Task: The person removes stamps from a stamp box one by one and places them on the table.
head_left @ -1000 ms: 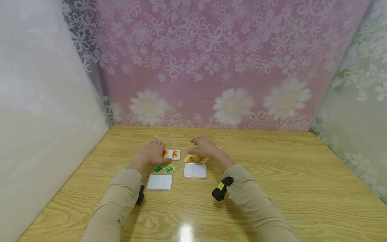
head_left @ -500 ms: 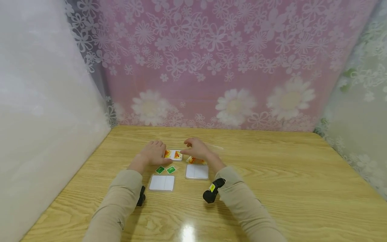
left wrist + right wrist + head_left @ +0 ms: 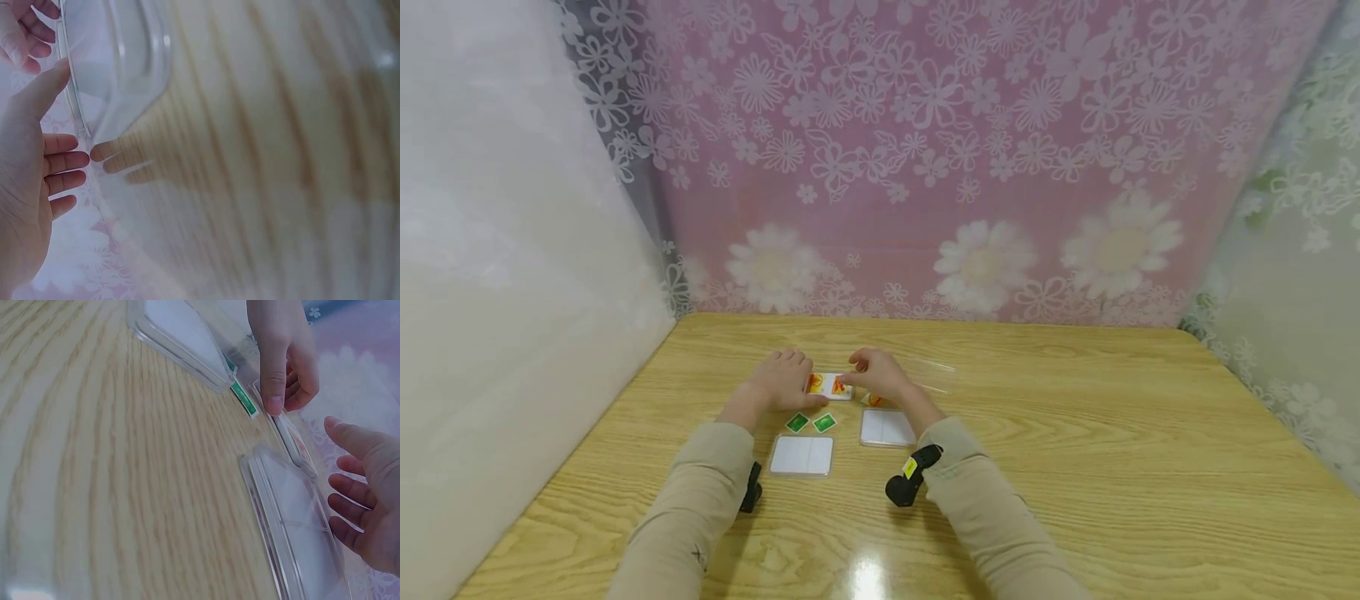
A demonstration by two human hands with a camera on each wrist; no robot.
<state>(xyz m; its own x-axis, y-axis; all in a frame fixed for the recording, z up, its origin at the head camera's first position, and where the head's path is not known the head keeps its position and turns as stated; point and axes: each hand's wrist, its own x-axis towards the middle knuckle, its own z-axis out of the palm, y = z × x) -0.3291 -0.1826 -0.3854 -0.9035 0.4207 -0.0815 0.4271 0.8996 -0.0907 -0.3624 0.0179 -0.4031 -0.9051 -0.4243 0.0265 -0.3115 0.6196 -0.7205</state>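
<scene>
A flat white case with two orange pictures (image 3: 828, 386) lies between both hands in the head view. My left hand (image 3: 781, 380) rests at its left end; the thumb touches the near edge, and the fingers (image 3: 65, 162) reach down to the table beside it. Over the right end hovers my right hand (image 3: 880, 374), its thumb at the right-hand picture and its fingers loosely bent, with nothing visible in them. Just below that hand, a loose orange picture card (image 3: 872, 400) is partly hidden. Two small green cards (image 3: 797, 422) lie nearer me.
Two clear-edged cases with white panels, a left one (image 3: 801, 456) and a right one (image 3: 884, 427), lie on the near side. A transparent flat lid (image 3: 931, 375) lies behind the right hand. The wooden table (image 3: 1075, 433) runs back to a pink floral curtain (image 3: 880, 167).
My right hand has moved left, from above the loose orange cards to the case's right end. The transparent lid shows more behind it. My left hand stays at the case.
</scene>
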